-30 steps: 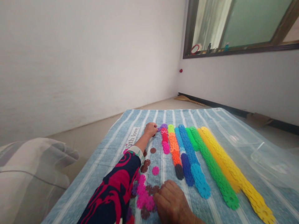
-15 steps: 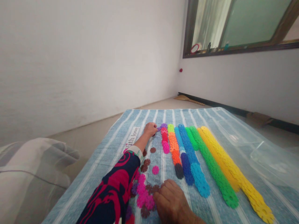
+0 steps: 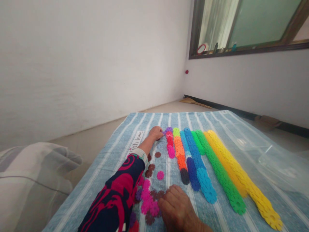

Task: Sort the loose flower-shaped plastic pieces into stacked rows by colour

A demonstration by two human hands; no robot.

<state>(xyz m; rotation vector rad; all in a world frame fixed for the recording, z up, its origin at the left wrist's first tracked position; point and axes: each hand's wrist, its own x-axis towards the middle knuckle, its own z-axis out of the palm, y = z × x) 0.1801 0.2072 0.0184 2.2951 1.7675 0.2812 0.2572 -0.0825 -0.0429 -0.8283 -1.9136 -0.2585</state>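
My left hand (image 3: 156, 132) reaches to the far part of the cloth, its fingers pinched at a purple flower-shaped disc (image 3: 164, 132). That disc is beside the purple top of a short row of overlapping discs, with red discs (image 3: 170, 140) and a pink one (image 3: 171, 152) below. My right hand (image 3: 178, 206) rests closed near the front, its fingers curled under; what they hold, if anything, is hidden. Touching its left side is a loose pile of pink discs (image 3: 146, 195) mixed with brown discs (image 3: 149, 219) and a few purple ones. My left sleeve covers part of the pile.
Rows of joined discs lie to the right: orange (image 3: 179, 146), blue (image 3: 195, 148), green (image 3: 218, 172) and yellow (image 3: 238, 170). A clear plastic container (image 3: 277, 161) stands beyond them on the striped cloth (image 3: 108, 161). A draped grey-white fabric (image 3: 38, 180) is at left.
Hardly anything differs. My left hand stays at the purple disc, shifted very slightly, and my right hand keeps its place by the pile.
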